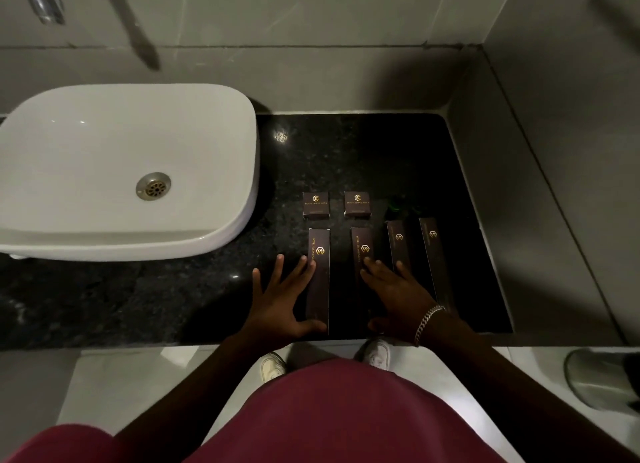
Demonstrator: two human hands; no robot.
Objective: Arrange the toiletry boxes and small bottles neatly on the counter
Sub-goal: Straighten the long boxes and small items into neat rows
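Several long dark boxes with gold logos lie side by side on the black granite counter [346, 151]. My left hand [280, 300] lies flat with spread fingers, its thumb and fingertips touching the leftmost long box [320, 254]. My right hand [394, 289], with a chain bracelet at the wrist, rests flat over the near part of the second long box [362, 248]. Two more long boxes [398, 244] [431, 244] lie to the right. Behind them sit two small square boxes [316, 204] [357, 203]. A dark small bottle with a faint green glint [394, 211] stands dimly behind the third box.
A white basin [214, 123] with a metal drain takes up the counter's left. Tiled walls close the back and right side. A chrome tap [41, 2] hangs at the top left. My shoes and the pale floor show below the counter's front edge.
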